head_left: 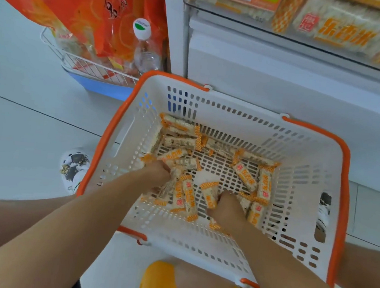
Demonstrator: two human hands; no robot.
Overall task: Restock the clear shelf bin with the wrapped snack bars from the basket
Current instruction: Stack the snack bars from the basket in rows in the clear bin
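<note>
Head view, looking down. Basket (315, 168), white w/ orange rim, sits on floor just below shelf unit; both forearms reach into it. Left hand (158, 172) has fingers curled round a bunch of snack bars (246, 176) at basket's left-centre; bars fan out below the fist. Right hand (229, 208) is knuckles-up, fingers curled down into bars at lower centre-right; it appears to be gripping some, though fingertips are hidden, so exact count can't be told. Remaining bars lie loose on basket floor: a cluster along far-left wall, a few along far side, several more near right wall. Bare mesh shows through centre, so basket reads as partly emptied.

Clear shelf bin (331, 43) at top right, above and beyond basket, well apart from both hands; bars of same white-and-orange wrap visible through its front. How full it is can't be judged, since top is cut off by frame edge.

Progress est.: mid-task. Some stock already in bin, a good many bars left in basket; current step is gathering a handful, w/ lift to bin not yet begun.

Periphery: wire rack (81, 63) at top left w/ orange bags (82, 3) & plastic bottle (144, 50); yellow stool (158, 283) at bottom; shoe (74, 166) left of basket.
</note>
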